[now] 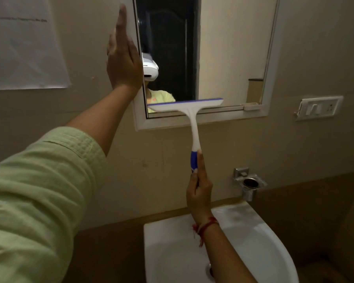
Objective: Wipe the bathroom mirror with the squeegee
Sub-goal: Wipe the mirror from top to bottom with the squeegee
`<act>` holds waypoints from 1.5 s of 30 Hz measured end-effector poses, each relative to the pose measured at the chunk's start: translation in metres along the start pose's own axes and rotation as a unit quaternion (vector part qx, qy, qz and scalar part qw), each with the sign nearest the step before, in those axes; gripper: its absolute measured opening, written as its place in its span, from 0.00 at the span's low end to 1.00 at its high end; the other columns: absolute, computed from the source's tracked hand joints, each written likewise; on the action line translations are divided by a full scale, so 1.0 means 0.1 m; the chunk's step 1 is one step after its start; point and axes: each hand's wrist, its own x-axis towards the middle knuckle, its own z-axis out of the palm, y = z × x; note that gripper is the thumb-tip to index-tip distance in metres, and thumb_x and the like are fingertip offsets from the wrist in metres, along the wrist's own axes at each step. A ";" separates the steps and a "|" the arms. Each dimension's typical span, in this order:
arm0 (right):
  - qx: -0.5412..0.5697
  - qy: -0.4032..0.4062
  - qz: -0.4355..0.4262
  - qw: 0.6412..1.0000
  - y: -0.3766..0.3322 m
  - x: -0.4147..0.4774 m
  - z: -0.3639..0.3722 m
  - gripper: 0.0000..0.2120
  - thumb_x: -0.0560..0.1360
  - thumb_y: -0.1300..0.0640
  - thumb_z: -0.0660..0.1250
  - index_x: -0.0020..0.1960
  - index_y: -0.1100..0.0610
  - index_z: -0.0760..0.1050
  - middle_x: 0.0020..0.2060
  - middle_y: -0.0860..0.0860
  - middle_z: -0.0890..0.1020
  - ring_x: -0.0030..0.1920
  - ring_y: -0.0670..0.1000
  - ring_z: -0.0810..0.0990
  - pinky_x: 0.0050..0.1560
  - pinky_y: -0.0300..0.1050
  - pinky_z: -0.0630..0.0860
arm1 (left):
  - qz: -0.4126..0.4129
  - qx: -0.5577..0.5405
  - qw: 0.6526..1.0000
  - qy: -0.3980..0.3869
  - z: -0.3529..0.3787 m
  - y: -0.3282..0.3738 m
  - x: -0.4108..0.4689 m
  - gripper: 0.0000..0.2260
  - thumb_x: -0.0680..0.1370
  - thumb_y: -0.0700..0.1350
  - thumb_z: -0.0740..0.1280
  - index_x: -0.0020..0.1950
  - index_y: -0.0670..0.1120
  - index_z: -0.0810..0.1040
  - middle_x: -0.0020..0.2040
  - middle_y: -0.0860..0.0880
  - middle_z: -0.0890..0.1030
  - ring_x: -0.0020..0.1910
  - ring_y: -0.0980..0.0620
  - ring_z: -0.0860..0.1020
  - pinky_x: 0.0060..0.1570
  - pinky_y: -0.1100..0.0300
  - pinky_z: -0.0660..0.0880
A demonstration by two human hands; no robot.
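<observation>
At six o'clock on the white-framed mirror (229, 48), our right hand (198, 193) grips the white-and-blue plastic squeegee (186, 105); flat left hand (123, 64) braces nine o'clock.

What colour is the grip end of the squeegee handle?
Blue on the grip of the squeegee, held by the right hand; the rest is white. Head view.

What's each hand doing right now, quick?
Left hand: open, straight fingers flat against the mirror's left edge.
Right hand: closed, holding the squeegee by its handle.
</observation>
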 end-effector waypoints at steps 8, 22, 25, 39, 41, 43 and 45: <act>0.001 -0.004 0.003 1.000 -0.07 0.14 -0.02 0.23 0.79 0.52 0.51 0.71 0.36 0.54 0.31 0.41 0.67 0.26 0.42 0.65 0.28 0.28 0.64 | -0.011 0.013 1.000 0.000 -0.01 0.04 0.01 0.20 0.81 0.38 0.51 0.73 0.38 0.58 0.66 0.41 0.72 0.51 0.71 0.65 0.50 0.86 0.54; 0.029 -0.015 0.018 0.999 -0.04 -0.08 -0.02 0.22 0.78 0.48 0.51 0.70 0.34 0.55 0.30 0.44 0.68 0.26 0.42 0.65 0.27 0.30 0.64 | -0.009 0.021 1.000 0.010 0.03 -0.01 0.00 0.20 0.81 0.39 0.51 0.73 0.43 0.59 0.64 0.41 0.73 0.47 0.71 0.67 0.48 0.85 0.57; 0.044 -0.005 0.007 0.999 -0.13 0.02 0.00 0.22 0.78 0.49 0.51 0.71 0.36 0.56 0.31 0.41 0.69 0.25 0.41 0.64 0.26 0.29 0.64 | -0.007 0.017 1.000 0.012 0.03 -0.02 0.00 0.20 0.81 0.39 0.51 0.74 0.43 0.58 0.65 0.41 0.73 0.47 0.73 0.66 0.48 0.85 0.57; 0.029 0.002 0.027 0.999 -0.09 -0.07 -0.17 0.19 0.78 0.43 0.51 0.69 0.34 0.58 0.46 0.36 0.76 0.34 0.39 0.74 0.34 0.25 0.69 | -0.006 0.030 1.000 -0.004 0.02 -0.05 0.00 0.21 0.80 0.44 0.50 0.74 0.50 0.59 0.67 0.47 0.71 0.60 0.48 0.72 0.59 0.57 0.66; 0.037 0.026 0.003 0.999 -0.26 0.17 -0.19 0.19 0.78 0.45 0.52 0.68 0.32 0.59 0.47 0.31 0.75 0.36 0.37 0.74 0.35 0.26 0.70 | -0.007 0.023 1.000 -0.002 0.01 -0.05 0.00 0.21 0.81 0.44 0.50 0.74 0.50 0.59 0.66 0.46 0.72 0.59 0.48 0.72 0.57 0.57 0.66; 0.042 0.041 -0.025 0.998 -0.45 0.50 -0.26 0.18 0.78 0.47 0.51 0.65 0.30 0.60 0.42 0.35 0.76 0.33 0.40 0.73 0.30 0.29 0.70 | -0.009 0.018 1.000 -0.001 0.00 -0.03 0.00 0.20 0.81 0.44 0.51 0.74 0.50 0.59 0.65 0.44 0.73 0.57 0.48 0.72 0.54 0.58 0.66; 0.052 0.056 -0.041 0.996 -0.63 0.86 -0.34 0.17 0.79 0.50 0.52 0.63 0.31 0.61 0.40 0.41 0.76 0.32 0.42 0.73 0.29 0.32 0.71 | -0.009 0.015 1.000 -0.003 0.00 -0.02 0.00 0.20 0.81 0.44 0.51 0.74 0.50 0.58 0.64 0.44 0.74 0.55 0.48 0.72 0.51 0.58 0.67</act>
